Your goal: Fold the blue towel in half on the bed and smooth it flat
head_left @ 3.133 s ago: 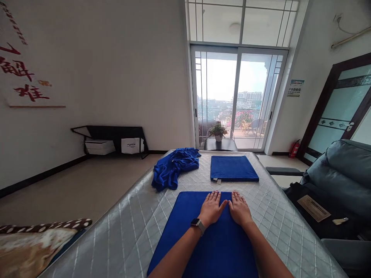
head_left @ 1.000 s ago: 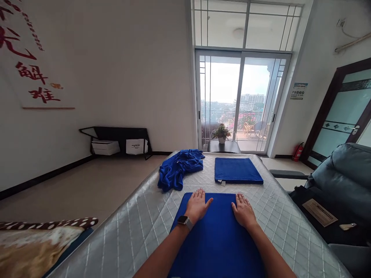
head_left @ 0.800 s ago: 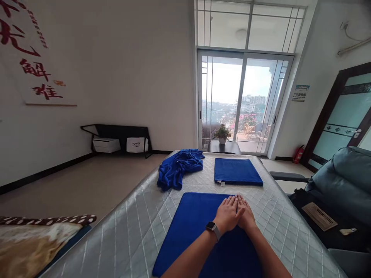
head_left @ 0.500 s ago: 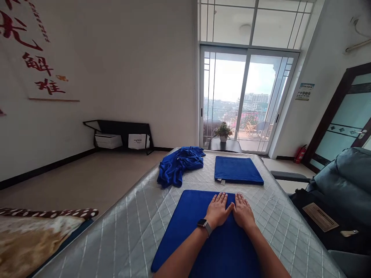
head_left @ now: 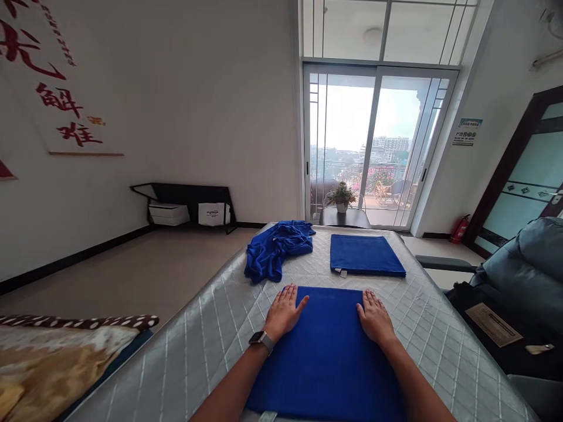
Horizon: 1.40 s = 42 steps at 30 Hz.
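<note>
A folded blue cloth (head_left: 329, 351) lies flat before me, with a pale tag showing at its near edge. My left hand (head_left: 285, 310) rests flat on its far left corner, fingers stretched out and thumb apart; a watch is on that wrist. At the far right corner, my right hand (head_left: 375, 316) lies flat with its fingers extended. Beyond them, a second folded blue cloth (head_left: 367, 255) with a small white tag sits on the quilted mattress (head_left: 197, 351). To its left is a crumpled blue cloth (head_left: 279, 252) in a loose heap.
A brown patterned blanket (head_left: 74, 363) is at lower left. On the right stands a dark armchair (head_left: 523, 275) with a brown card on it. A potted plant (head_left: 342, 196) stands on a chair by the sliding door. A low black rack (head_left: 189, 202) is along the wall.
My hands have moved apart on the cloth, from close together at its far edge to its two far corners. My left hand went left, the right one slightly right.
</note>
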Motion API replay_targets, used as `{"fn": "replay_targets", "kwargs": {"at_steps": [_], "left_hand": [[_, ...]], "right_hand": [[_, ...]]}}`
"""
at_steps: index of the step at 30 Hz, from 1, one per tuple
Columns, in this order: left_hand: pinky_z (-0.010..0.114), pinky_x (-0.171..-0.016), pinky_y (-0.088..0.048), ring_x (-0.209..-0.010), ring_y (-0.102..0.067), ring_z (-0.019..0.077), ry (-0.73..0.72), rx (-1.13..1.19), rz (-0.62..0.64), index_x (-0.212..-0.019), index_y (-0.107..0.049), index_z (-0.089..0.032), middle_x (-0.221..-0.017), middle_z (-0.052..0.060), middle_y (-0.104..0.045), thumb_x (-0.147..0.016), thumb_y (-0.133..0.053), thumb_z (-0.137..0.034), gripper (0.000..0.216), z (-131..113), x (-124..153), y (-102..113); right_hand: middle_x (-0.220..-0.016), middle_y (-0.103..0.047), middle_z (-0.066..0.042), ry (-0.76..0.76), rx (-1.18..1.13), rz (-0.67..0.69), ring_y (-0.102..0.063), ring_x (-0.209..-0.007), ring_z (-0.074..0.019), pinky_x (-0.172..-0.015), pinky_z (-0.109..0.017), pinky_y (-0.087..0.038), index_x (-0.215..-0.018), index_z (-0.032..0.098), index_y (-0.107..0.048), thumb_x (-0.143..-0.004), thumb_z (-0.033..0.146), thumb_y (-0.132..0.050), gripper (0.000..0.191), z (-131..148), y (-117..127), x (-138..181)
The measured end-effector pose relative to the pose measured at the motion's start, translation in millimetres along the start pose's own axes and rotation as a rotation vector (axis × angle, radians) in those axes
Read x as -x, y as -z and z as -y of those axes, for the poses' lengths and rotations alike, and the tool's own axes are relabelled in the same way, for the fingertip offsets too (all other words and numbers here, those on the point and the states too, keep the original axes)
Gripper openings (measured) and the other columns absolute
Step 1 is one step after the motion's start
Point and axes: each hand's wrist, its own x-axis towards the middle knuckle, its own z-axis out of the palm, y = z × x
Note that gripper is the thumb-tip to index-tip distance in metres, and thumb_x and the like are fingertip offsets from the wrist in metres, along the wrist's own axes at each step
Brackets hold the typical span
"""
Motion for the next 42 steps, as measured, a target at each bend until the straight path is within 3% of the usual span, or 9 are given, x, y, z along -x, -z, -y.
{"fn": "replay_targets", "kwargs": {"at_steps": [17, 25, 31, 36, 42], "left_hand": [[0.046, -0.124, -0.025, -0.152, -0.030, 0.0301, 0.023, 0.047, 0.008, -0.156, -0.035, -0.005, -0.162, 0.017, -0.037, -0.100, -0.012, -0.067, 0.086, 3.4, 1.2, 3.1], [0.048, -0.124, -0.025, -0.152, -0.029, 0.0301, 0.025, 0.053, -0.007, -0.156, -0.034, -0.007, -0.162, 0.017, -0.037, -0.100, -0.012, -0.065, 0.083, 2.4, 0.9, 0.8], [0.044, -0.124, -0.024, -0.153, -0.027, 0.0297, 0.027, 0.024, -0.011, -0.155, -0.034, -0.002, -0.162, 0.020, -0.034, -0.100, -0.013, -0.066, 0.087, 3.1, 1.6, -0.6], [0.047, -0.123, -0.027, -0.152, -0.028, 0.0304, 0.014, 0.047, -0.028, -0.156, -0.034, -0.006, -0.162, 0.019, -0.036, -0.100, -0.016, -0.066, 0.084, 4.2, 2.0, -1.7], [0.047, -0.122, -0.027, -0.151, -0.029, 0.0325, 0.026, 0.013, 0.034, -0.154, -0.035, -0.001, -0.161, 0.024, -0.035, -0.099, -0.015, -0.068, 0.089, 9.4, -4.1, 1.4]], "right_hand": [[-0.167, -0.022, -0.010, 0.023, 0.090, -0.031, -0.015, -0.155, -0.0210, -0.125, -0.040, -0.010, -0.160, 0.007, -0.025, -0.102, 0.041, -0.018, 0.067, 0.1, -1.3, 3.8], [-0.168, -0.017, -0.008, -0.007, 0.056, 0.022, -0.010, -0.156, -0.0201, -0.125, -0.039, -0.010, -0.161, 0.008, -0.021, -0.101, 0.047, -0.018, 0.071, 2.5, -1.7, 11.2], [-0.168, -0.016, -0.008, -0.018, 0.046, 0.024, -0.009, -0.156, -0.0197, -0.125, -0.038, -0.009, -0.161, 0.008, -0.020, -0.101, 0.046, -0.018, 0.070, 4.6, -1.2, 12.2], [-0.169, -0.015, -0.008, -0.021, 0.018, 0.021, -0.008, -0.156, -0.0195, -0.126, -0.039, -0.008, -0.161, 0.008, -0.018, -0.102, 0.045, -0.018, 0.070, 5.2, -0.5, 14.0], [-0.168, -0.016, -0.009, -0.021, 0.032, 0.010, -0.009, -0.156, -0.0198, -0.125, -0.039, -0.008, -0.161, 0.007, -0.019, -0.102, 0.044, -0.017, 0.069, 6.3, -0.8, 14.6]]}}
